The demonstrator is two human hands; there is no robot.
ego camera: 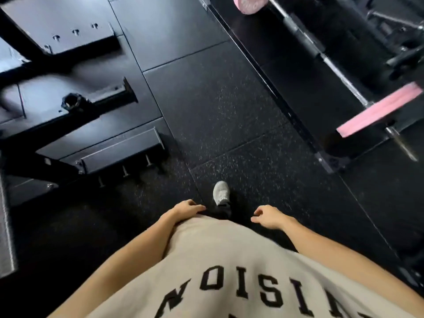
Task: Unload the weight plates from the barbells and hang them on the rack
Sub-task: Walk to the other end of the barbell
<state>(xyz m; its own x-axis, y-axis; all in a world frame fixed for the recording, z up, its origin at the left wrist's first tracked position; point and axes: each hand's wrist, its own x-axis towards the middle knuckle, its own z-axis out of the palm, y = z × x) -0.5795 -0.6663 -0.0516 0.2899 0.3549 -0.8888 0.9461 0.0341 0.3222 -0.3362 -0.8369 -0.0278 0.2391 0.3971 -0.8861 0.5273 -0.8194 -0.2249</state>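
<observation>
A barbell (330, 63) runs diagonally across the upper right. A pink weight plate (378, 111) sits near its close end, and a second pink plate (249, 4) shows at the top edge on the far end. My left hand (188, 208) hangs in front of my beige shirt, fingers loosely curled, holding nothing. My right hand (268, 216) hangs a little to the right, also loosely curled and empty. Both hands are well short of the barbell. A black rack frame (75, 104) with short pegs stands at the left.
Black speckled rubber floor tiles (218, 115) fill the middle. My grey shoe (221, 193) steps forward between my hands. A black platform edge (270, 88) runs diagonally beside the barbell. More black machine parts (403, 53) crowd the upper right corner.
</observation>
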